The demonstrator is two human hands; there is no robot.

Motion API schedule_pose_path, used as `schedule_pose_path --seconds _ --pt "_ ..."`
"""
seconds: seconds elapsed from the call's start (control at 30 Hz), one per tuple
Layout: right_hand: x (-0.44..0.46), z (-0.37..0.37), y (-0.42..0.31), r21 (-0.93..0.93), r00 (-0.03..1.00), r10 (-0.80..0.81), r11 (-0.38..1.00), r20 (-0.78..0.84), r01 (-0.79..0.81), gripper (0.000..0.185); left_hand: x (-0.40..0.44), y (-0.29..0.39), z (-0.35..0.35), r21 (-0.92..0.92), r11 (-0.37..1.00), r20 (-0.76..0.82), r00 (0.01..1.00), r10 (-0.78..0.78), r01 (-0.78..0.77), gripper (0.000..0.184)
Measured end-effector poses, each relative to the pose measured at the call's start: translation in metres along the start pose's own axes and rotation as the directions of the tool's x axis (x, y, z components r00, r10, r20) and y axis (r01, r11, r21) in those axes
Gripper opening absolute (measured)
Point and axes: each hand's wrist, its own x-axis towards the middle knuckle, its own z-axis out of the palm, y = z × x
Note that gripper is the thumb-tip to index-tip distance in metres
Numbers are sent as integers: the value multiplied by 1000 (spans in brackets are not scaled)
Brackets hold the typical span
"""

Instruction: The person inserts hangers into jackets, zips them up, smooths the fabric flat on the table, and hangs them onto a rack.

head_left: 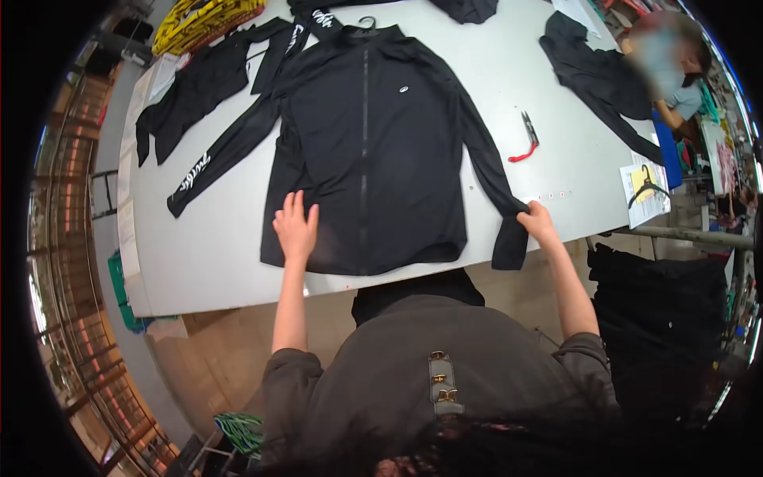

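A black zip-up jacket [413, 159] lies front side up on the white table [509, 71], its collar at the far end with a black hanger [366, 24] in it. White lettering runs along the sleeve on the left, and a small white logo sits on the chest. My left hand [296, 228] rests on the lower left of the jacket front, fingers stretched out. With my right hand [540, 222] I pinch the other sleeve near its cuff, which hangs down at the table's front edge.
Thread snips [530, 137] with a red handle lie right of the jacket. More black garments [203, 91] are spread at the left and a further black garment [596, 71] at the right, near another person [675, 71]. A second hanger [648, 188] lies on papers at the right edge.
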Motion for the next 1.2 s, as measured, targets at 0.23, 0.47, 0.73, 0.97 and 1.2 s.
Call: schedule_pose_path --seconds 0.23,0.47,0.73,0.97,1.2 --pt "57 -121 61 -326 870 128 893 -476 -310 27 85 -168 -16 400 809 -126 900 -417 431 51" --pt "53 -118 93 -313 792 -50 932 -608 -181 22 17 -95 9 -14 956 -154 944 -290 292 50" --pt "119 -118 64 -355 797 -38 907 -603 -226 35 4 -92 0 136 958 -141 962 -232 251 51" --pt "108 -125 42 -182 771 -15 974 -636 -132 23 -6 -103 -2 136 884 -210 885 -415 446 55" --pt "-2 -84 115 -67 740 208 944 -640 -323 20 -85 -93 1 190 834 -218 850 -479 519 53"
